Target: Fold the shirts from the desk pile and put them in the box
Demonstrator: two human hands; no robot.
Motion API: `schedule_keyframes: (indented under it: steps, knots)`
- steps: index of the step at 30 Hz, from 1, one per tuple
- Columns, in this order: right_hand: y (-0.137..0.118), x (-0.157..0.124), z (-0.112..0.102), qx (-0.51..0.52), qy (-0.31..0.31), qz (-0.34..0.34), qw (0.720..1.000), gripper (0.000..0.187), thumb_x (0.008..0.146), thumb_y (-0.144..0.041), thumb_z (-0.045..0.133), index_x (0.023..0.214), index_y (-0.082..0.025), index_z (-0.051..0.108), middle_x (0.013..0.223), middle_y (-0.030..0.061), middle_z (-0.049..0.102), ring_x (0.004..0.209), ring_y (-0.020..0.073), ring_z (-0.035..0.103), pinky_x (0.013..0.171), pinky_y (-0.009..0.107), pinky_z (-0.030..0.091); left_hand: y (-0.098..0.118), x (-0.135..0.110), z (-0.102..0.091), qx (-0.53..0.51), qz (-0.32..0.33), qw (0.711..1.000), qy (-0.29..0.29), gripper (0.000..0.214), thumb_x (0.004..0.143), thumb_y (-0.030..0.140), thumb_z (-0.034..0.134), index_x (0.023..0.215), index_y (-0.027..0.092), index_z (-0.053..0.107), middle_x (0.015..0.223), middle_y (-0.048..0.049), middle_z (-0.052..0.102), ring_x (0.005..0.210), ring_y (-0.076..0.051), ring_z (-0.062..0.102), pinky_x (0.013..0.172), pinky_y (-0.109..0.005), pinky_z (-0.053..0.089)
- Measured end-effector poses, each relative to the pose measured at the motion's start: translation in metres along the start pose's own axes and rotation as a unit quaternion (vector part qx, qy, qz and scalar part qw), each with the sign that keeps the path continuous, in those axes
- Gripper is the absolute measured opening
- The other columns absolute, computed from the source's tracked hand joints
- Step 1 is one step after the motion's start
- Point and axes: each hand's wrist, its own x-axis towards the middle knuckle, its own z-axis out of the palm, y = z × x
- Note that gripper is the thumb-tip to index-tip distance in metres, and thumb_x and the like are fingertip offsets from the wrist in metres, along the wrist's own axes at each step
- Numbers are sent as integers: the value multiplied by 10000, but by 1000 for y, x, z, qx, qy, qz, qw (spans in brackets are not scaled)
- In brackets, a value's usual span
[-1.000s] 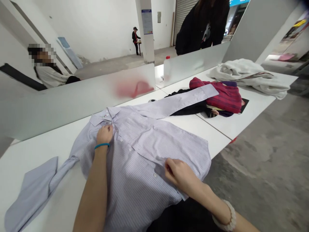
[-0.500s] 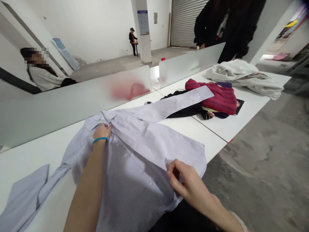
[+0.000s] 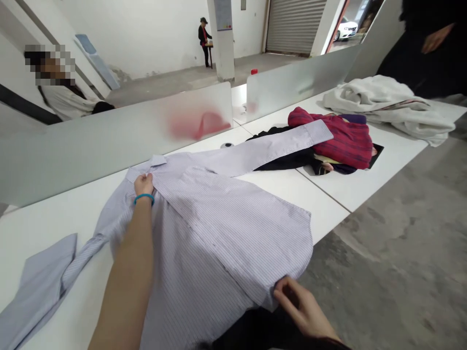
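Observation:
A pale striped button-up shirt (image 3: 226, 218) lies front side up across the white table (image 3: 324, 204). My left hand (image 3: 143, 183), with a teal band at its wrist, is closed on the shirt's front just below the collar (image 3: 158, 161). Down at the hem, my right hand (image 3: 301, 304) pinches the bottom corner of the front edge. Between the two hands the front edge runs fairly straight. One sleeve (image 3: 284, 143) stretches right over other clothes; the other sleeve (image 3: 47, 277) lies twisted at the left.
A red plaid garment (image 3: 343, 141) tops a clothes pile, with black cloth (image 3: 280, 163) beside it. Whitish cloth (image 3: 383, 104) lies farther right. Frosted dividers (image 3: 109, 150) line the table's back. People are at the left (image 3: 62, 97), the far wall (image 3: 204, 41) and the right (image 3: 419, 58).
My right hand has moved down and right with the front edge, which now lies flatter and covers the buttons. My left hand has shifted slightly up and left. The person at right has moved rightward.

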Motion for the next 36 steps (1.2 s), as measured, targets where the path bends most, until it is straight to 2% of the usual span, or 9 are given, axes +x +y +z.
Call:
schedule_keyframes:
  steps: [3,6,12,15,18,21,25,32,36]
  knots:
    - [16,-6,-5,187,84,118,972,520,733,-606,627,1046,-202,527,1052,98,624,964,211,619,786,318,510,1,-4,6,17,-39,999,33,277,898,356,518,1046,130,580,989,-54,616,876,-171,602,778,-369,512]
    - [8,-6,-1,319,47,177,930,571,699,-590,681,1094,-198,552,1154,112,614,1060,221,599,878,337,486,3,-8,10,38,-40,997,44,259,885,350,533,1015,133,588,1020,-63,610,964,-192,577,862,-413,466]
    - [2,-9,11,410,-3,212,887,498,599,-565,768,813,-134,642,751,75,688,742,208,654,741,313,490,1,-12,7,71,-22,997,19,238,896,303,500,1053,135,559,1019,-64,612,944,-188,565,873,-395,427]
    - [11,-16,6,351,19,239,905,501,613,-630,725,677,-153,584,388,-42,482,348,89,408,445,233,351,1,-12,2,93,-1,996,-7,217,889,243,483,1055,115,541,1012,-81,626,931,-196,556,865,-359,413]
    - [11,-22,-2,288,28,243,926,527,647,-670,672,597,-174,499,289,-93,320,285,37,209,392,223,181,3,-10,-3,121,26,992,-34,207,867,226,494,1022,100,549,1070,-119,617,1007,-245,532,907,-379,390]
    - [3,-24,-6,296,38,237,925,497,654,-634,691,605,-177,500,353,-64,415,336,65,342,436,228,269,5,-6,-7,149,47,986,-59,237,863,242,490,1034,91,554,1154,-157,583,1093,-301,491,951,-447,364]
    - [-8,-22,-2,380,25,234,894,431,637,-557,743,745,-162,609,706,38,658,622,152,599,633,265,445,3,-2,-9,167,62,980,-84,297,868,251,482,1096,74,551,1152,-153,596,1074,-285,507,963,-443,369]
    - [-24,-21,6,449,-23,203,870,436,513,-505,831,686,-146,654,576,20,615,544,146,572,585,268,472,-4,-7,-7,172,72,980,-65,379,901,294,436,1180,56,528,1200,-146,598,1090,-252,502,978,-403,361]
    - [-27,-23,11,398,23,194,896,470,509,-520,822,799,-168,708,800,80,707,834,272,655,830,385,492,-5,-7,-8,168,74,981,-56,395,915,304,400,1198,50,508,1190,-131,604,1068,-229,510,954,-364,371]
